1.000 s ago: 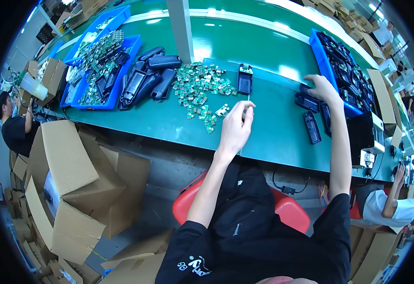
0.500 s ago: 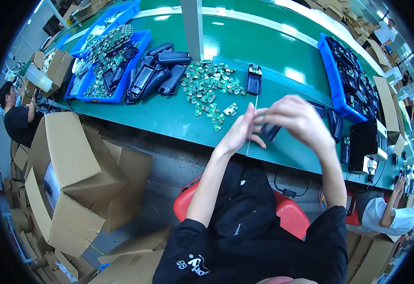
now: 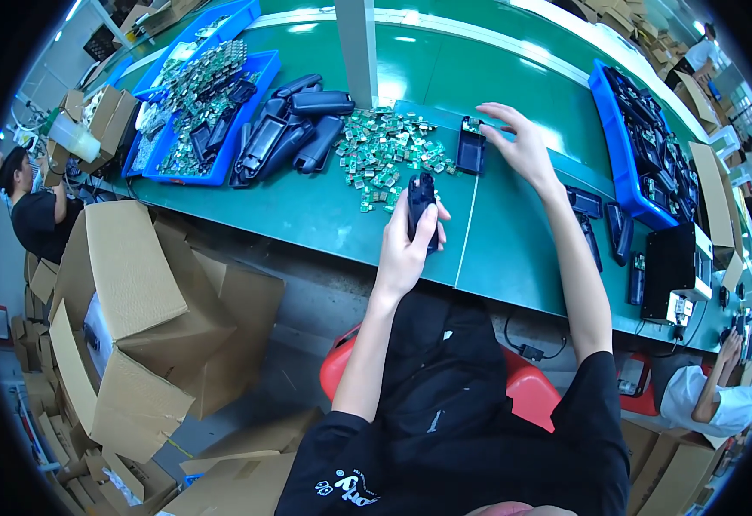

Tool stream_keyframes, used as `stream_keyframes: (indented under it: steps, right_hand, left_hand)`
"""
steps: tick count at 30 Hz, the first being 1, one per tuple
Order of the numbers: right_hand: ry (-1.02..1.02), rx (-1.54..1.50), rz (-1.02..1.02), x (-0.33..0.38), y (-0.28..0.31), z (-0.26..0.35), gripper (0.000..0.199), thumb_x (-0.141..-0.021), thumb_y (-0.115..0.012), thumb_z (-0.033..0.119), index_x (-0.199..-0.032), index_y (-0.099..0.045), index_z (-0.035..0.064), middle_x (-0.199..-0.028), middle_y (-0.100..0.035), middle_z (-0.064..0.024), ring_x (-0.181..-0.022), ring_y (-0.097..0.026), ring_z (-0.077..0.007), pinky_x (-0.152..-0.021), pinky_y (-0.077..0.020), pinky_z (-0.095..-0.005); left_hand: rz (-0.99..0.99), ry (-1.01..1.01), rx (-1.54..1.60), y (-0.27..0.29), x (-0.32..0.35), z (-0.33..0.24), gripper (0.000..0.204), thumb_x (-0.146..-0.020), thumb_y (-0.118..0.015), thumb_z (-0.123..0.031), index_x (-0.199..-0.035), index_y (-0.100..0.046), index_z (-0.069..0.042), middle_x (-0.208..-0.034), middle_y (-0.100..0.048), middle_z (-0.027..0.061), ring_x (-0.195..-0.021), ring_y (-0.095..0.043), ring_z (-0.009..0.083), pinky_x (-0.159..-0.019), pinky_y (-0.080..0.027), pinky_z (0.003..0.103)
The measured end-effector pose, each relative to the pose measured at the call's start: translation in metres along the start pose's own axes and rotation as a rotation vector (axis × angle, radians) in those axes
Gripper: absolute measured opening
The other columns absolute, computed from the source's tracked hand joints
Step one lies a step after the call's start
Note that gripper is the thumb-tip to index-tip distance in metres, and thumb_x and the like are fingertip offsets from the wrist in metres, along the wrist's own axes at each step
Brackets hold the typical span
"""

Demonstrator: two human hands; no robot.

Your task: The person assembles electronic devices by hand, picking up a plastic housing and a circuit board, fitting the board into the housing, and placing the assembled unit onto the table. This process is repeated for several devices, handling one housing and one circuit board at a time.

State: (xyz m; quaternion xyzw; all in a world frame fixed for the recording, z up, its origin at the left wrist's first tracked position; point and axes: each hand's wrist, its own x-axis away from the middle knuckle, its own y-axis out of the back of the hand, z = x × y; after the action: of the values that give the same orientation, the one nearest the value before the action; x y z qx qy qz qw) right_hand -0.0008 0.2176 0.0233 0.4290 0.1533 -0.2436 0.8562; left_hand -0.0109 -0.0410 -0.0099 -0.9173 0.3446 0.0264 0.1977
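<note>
So my left hand (image 3: 403, 254) now has a dark casing (image 3: 422, 194), fingers wrapped round it and thumb pressed along its near part. My right hand (image 3: 524, 153) looks empty to me, fingers loosely spread and thumb apart, just beside the far end of an open casing (image 3: 471, 156) lying on the table (image 3: 513, 245). Can't tell if the fingertips touch it.

Half a second ago both hands were together with a blurry dark piece between them, so that's a split: left does the holding, right is free. A second ago my left looked empty and my right was over by the right-hand blue bin (image 3: 614, 146).

Further out, the green boards (image 3: 384, 142) and the piled casings (image 3: 311, 104) sit left of the open casing, looking pretty much unchanged.
</note>
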Motion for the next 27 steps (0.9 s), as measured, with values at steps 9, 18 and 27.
stream_keyframes:
  steps: [9,18,27]
  right_hand:
    - [-0.190,-0.078,0.153,-0.010,-0.017,-0.005,0.028,-0.092,-0.069,0.021,-0.117,-0.071,0.0081,-0.110,-0.073,-0.0098,-0.102,-0.068,-0.0194,-0.091,-0.0519,-0.0322]
    - [-0.206,-0.131,0.167,-0.014,-0.011,-0.014,0.035,-0.092,-0.070,0.023,-0.122,-0.068,0.0059,-0.112,-0.072,-0.0111,-0.106,-0.067,-0.0187,-0.094,-0.0511,-0.0313]
    - [-0.130,-0.140,0.173,-0.011,-0.003,-0.018,0.037,-0.090,-0.071,0.020,-0.124,-0.066,0.0053,-0.115,-0.071,-0.0108,-0.108,-0.067,-0.0188,-0.097,-0.0512,-0.0325]
  left_hand:
    - [0.021,0.024,-0.033,0.001,0.010,-0.006,0.020,-0.103,-0.050,-0.017,-0.114,-0.050,-0.001,-0.095,-0.062,0.0058,-0.071,-0.059,0.0088,-0.063,-0.049,0.025]
    - [0.033,0.007,-0.010,0.002,0.011,-0.003,0.021,-0.103,-0.049,-0.016,-0.116,-0.050,0.000,-0.097,-0.062,0.0068,-0.071,-0.059,0.0093,-0.063,-0.049,0.026]
    - [0.016,0.010,-0.001,0.002,0.011,0.000,0.022,-0.103,-0.049,-0.017,-0.117,-0.050,0.000,-0.096,-0.062,0.0068,-0.071,-0.059,0.0094,-0.063,-0.050,0.026]
